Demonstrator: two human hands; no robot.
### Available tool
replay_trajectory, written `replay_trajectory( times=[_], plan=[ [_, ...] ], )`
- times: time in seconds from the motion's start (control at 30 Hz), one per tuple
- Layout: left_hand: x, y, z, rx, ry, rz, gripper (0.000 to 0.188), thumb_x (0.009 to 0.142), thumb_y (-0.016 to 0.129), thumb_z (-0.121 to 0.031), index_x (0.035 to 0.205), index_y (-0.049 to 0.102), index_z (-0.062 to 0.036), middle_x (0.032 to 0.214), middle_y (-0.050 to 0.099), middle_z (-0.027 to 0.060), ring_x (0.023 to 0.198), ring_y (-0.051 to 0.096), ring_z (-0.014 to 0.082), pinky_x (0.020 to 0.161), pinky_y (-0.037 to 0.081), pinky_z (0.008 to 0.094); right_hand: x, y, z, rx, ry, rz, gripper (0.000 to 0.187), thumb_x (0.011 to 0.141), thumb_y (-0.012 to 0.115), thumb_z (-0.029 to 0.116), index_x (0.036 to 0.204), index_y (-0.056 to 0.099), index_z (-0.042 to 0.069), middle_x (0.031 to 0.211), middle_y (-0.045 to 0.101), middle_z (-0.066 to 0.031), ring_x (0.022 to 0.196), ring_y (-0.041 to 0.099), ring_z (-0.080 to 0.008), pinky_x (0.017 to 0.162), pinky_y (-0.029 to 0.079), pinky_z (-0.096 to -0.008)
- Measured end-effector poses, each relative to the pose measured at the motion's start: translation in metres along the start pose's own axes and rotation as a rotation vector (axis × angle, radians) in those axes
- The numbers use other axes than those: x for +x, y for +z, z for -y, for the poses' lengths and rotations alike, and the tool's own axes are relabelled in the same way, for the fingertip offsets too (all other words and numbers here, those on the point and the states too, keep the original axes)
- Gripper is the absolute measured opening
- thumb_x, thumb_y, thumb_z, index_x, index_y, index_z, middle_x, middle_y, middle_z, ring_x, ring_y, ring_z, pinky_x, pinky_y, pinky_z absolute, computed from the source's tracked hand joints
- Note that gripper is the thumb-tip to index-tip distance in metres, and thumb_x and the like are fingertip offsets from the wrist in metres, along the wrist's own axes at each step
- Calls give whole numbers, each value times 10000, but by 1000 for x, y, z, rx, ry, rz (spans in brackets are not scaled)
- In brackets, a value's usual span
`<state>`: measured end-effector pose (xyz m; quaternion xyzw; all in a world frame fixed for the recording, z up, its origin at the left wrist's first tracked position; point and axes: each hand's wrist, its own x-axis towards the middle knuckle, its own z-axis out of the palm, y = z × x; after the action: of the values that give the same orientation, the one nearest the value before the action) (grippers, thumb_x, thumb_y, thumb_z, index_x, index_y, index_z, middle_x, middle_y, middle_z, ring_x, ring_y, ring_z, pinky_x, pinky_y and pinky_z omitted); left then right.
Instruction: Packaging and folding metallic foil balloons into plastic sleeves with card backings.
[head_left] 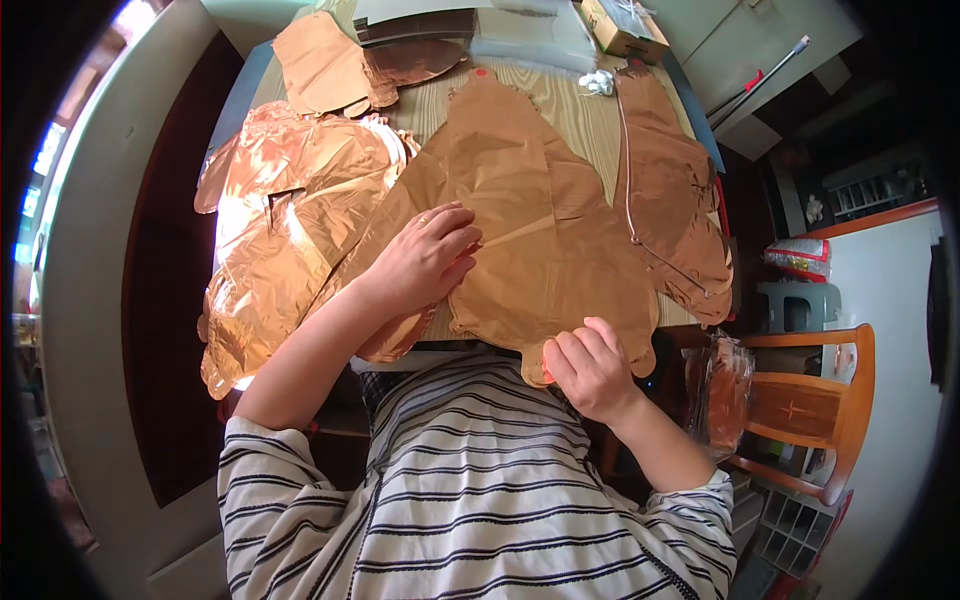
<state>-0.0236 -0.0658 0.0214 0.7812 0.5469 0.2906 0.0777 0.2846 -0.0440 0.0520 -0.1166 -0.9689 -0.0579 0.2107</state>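
A large flat copper-coloured foil balloon (520, 215) lies spread in front of me, with a red spot at its far tip and rounded lobes along the near edge. My left hand (428, 255) rests over its left part, fingers curled and pressed together. A bit of red shows by those fingertips; what they hold is hidden. At the near edge my right hand (590, 365) is closed at a lobe of the foil balloon, thumb uppermost. Something red peeks out beside its fingers.
Crumpled shiny copper foil (290, 210) covers the wooden table's (590, 125) left side. Another folded foil piece (670, 180) lies right, with a thin cord along it. Clear plastic sheets (530, 40), a cardboard box (625, 35) and a white crumpled wad (597, 82) sit at the back. A wooden chair (850, 400) stands right.
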Motion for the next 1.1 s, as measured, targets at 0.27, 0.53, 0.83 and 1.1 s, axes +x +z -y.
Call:
replay_trajectory(
  times=[0.27, 0.53, 0.83, 1.1],
  plan=[
    [1, -1, 0, 44, 10, -23, 329, 888, 719, -146, 1193, 658, -37, 1294, 598, 155, 1289, 544, 369, 1067, 452, 472, -2, -1, -2, 18, -39, -59, 200, 822, 654, 131, 982, 694, 18, 867, 606, -50, 804, 598, -201, 918, 507, -407],
    [1, 1, -2, 36, 11, -28, 332, 886, 724, -148, 1193, 654, -44, 1290, 599, 155, 1279, 547, 370, 1069, 450, 472, -7, 0, -1, 27, -24, -54, 216, 812, 650, 123, 999, 694, 25, 893, 613, -56, 821, 598, -209, 918, 507, -410],
    [8, -1, -5, 75, 10, -57, 374, 893, 718, -194, 1226, 628, -49, 1302, 587, 165, 1270, 539, 387, 1077, 440, 484, -7, 5, 0, 45, -5, -48, 205, 818, 634, 123, 994, 675, 28, 915, 619, -69, 879, 605, -225, 942, 500, -415],
    [16, 5, -15, 134, 18, -11, 505, 853, 741, -265, 1278, 588, -40, 1339, 553, 180, 1297, 507, 396, 1116, 397, 495, -6, 1, -1, 77, 3, -60, 183, 828, 658, 138, 978, 672, 34, 899, 611, -62, 850, 590, -220, 874, 487, -386]
  ],
)
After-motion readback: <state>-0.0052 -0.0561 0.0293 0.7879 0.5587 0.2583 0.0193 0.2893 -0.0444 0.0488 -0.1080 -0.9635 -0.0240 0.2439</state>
